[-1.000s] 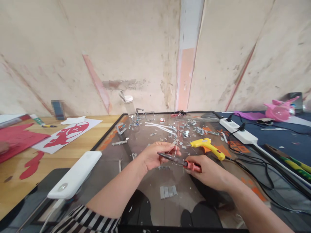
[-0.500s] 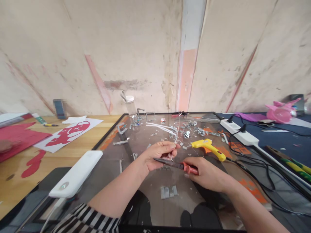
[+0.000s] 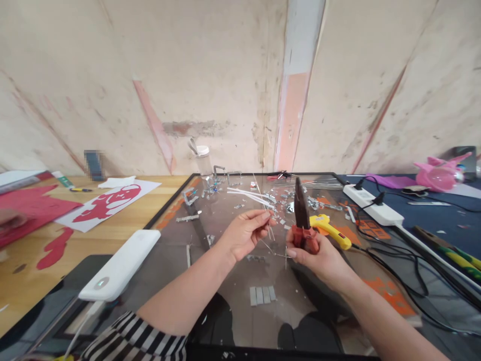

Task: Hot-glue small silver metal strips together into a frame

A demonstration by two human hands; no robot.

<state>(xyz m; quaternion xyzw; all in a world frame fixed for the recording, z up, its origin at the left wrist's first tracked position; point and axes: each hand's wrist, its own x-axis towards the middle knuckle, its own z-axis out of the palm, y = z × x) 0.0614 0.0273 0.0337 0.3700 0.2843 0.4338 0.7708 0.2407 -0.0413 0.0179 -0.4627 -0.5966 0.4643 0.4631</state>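
My left hand [image 3: 246, 233] is over the middle of the dark glossy board, fingertips pinched around a thin wire [image 3: 257, 186] that sticks out above and below them. To its right, my right hand [image 3: 319, 260] grips red-handled pliers [image 3: 301, 210], jaws pointing up and looking closed. Another thin wire [image 3: 276, 254] runs between the two hands, close to the right thumb; whether it joins the left-hand wire I cannot tell. Below the hands lies a row of several small grey pieces [image 3: 263, 296]. White strips [image 3: 248, 194] and silvery scraps are scattered beyond.
A yellow glue gun [image 3: 340, 237] lies behind my right hand, its black cord trailing right. A white power strip [image 3: 376, 208] is at the right edge. On the left are a white power bank [image 3: 120, 265], a red paper cutout [image 3: 108, 203], and another person's blurred hand [image 3: 13, 220].
My right hand has turned the pliers from lying sideways by the left palm to pointing up, away from the left hand. The wire at the left fingers now tilts the other way.
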